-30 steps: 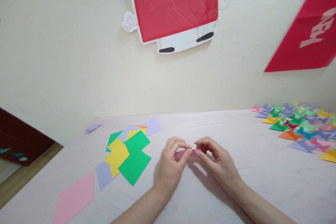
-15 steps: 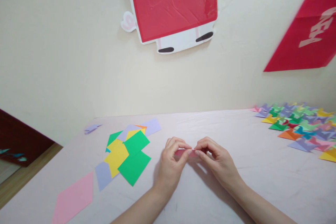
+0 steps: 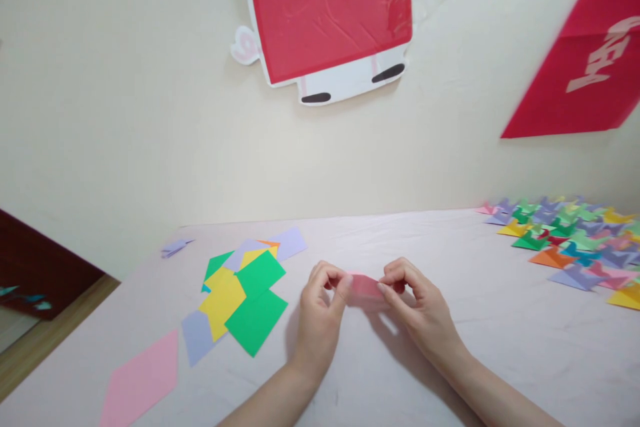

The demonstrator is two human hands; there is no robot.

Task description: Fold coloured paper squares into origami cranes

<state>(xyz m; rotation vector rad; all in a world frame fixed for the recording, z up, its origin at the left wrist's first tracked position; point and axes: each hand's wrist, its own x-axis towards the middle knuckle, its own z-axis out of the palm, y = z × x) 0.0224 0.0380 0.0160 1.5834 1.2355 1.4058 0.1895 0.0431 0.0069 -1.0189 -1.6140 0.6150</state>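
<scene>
Pinching pink paper at both ends, over pale cloth.
Holding one end with left hand, other with right hand, probably to keep it stretched and steady between.

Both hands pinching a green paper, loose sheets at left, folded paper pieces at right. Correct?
Colour's wrong: the head view shows the left hand and right hand pinching a pink paper. Loose sheets at left, folded paper pieces at right: correct.
</scene>
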